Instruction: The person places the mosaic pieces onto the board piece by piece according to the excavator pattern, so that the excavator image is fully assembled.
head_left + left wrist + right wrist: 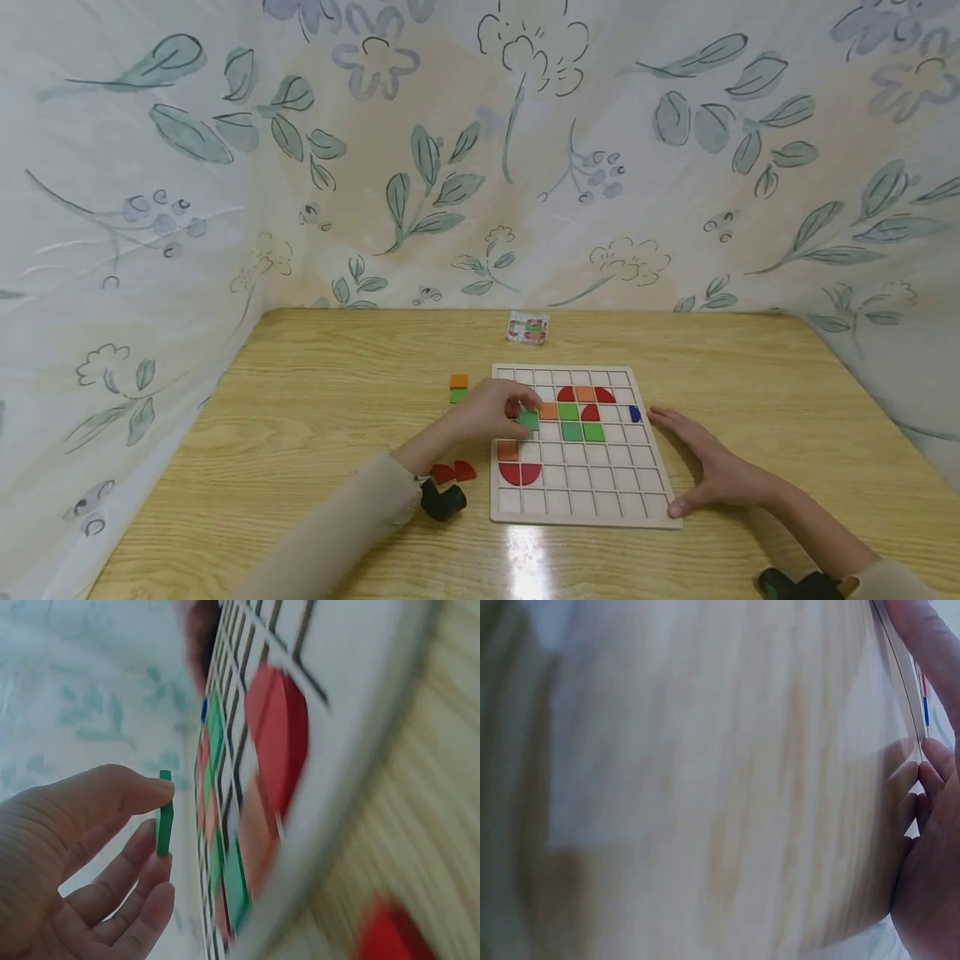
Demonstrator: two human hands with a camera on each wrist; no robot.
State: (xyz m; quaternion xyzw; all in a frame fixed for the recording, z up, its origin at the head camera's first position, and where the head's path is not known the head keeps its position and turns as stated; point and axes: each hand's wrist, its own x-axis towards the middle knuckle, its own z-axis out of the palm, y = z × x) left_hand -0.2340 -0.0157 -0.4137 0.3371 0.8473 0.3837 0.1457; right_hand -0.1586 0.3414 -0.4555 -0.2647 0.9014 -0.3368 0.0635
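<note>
My left hand [491, 410] is over the left part of a pale wooden grid board [585, 504]. It pinches a thin green square tile [164, 817] between thumb and fingertips, and the left wrist view has this tile edge-on, apart from the board. Red quarter-circle, orange and green square pieces lie in the grid, with a blue piece [635, 413] near the right side. Red pieces [520, 474] sit in the lower left squares under an orange square [507, 451]. Fingers outstretched, my right hand [716, 471] rests along the board's right edge, its thumb touching the lower right corner.
Left of the board, an orange square [459, 382] and a green square [458, 397] lie on the wooden table [315, 375]. Loose red pieces [453, 472] are near my left wrist. A small pattern card [528, 327] lies behind the board, before a floral cloth [450, 167].
</note>
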